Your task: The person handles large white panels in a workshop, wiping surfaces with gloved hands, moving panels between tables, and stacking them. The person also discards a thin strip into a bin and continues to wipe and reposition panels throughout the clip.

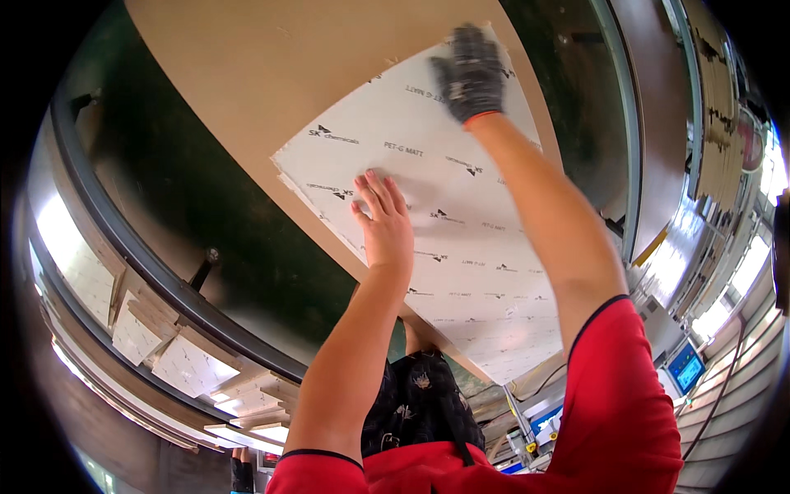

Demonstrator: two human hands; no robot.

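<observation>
A long white panel [461,247] with printed film on its face lies on a larger brown board [247,66]. Bare and flat, my left hand [381,214] rests on the panel near its left edge, fingers stretched out. At the panel's far end is my right hand [473,78], in a dark grey work glove with an orange cuff. It lies on the surface close to the far corner, its fingers somewhat blurred but extended. Neither hand grips anything. Ragged bits show along the panel's far and left edges.
Dark green surface [247,222] shows on both sides of the brown board. A dark metal rail [164,267] curves along the left, with stacked white-faced panels [193,362] beyond it. At right are more stacked boards [714,107] and a blue-lit screen [685,368].
</observation>
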